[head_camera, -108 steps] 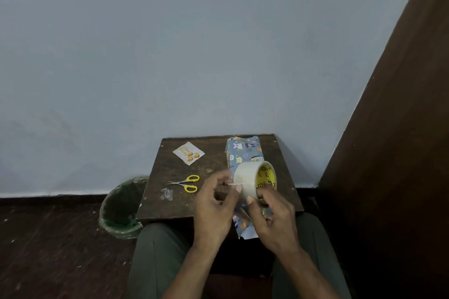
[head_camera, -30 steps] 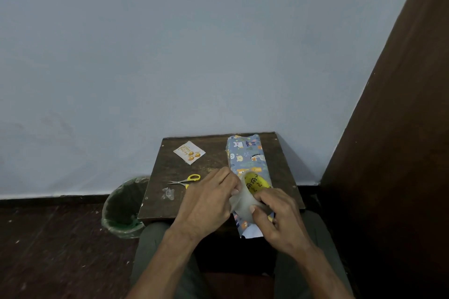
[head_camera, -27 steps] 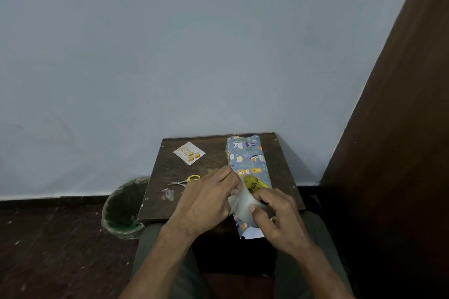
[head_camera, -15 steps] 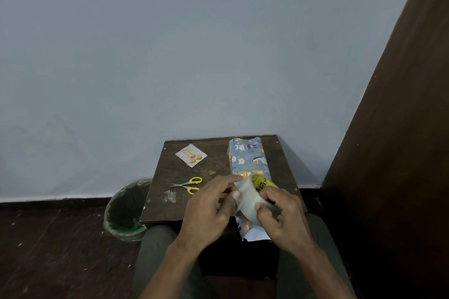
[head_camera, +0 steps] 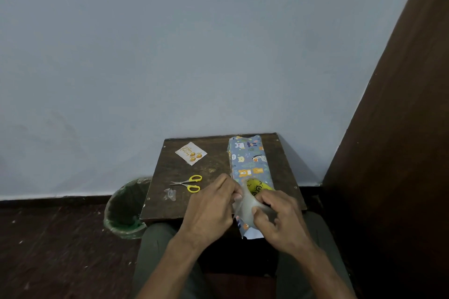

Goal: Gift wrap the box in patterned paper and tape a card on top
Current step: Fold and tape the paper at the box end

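Note:
A long box wrapped in blue animal-patterned paper [head_camera: 247, 160] lies on the right side of the small dark wooden table [head_camera: 213, 167], its near end hanging over the table's front edge. My right hand [head_camera: 277, 216] grips a roll of clear tape [head_camera: 252, 199] with a yellow core, held over the box's near part. My left hand [head_camera: 211, 204] pinches the roll's left edge with its fingertips, where the tape's free end is. A small white card [head_camera: 191, 153] with gold balloons lies at the table's back left.
Yellow-handled scissors [head_camera: 189, 183] lie left of my left hand, with a crumpled scrap of tape [head_camera: 170, 194] beside them. A green-lined bin [head_camera: 125, 209] stands on the floor left of the table. A dark wooden panel [head_camera: 401, 128] rises on the right. My knees sit under the table's front edge.
The tape roll came down from in front of me onto the box's near part. Over the last second both hands stayed on it, with the left fingers working at its edge.

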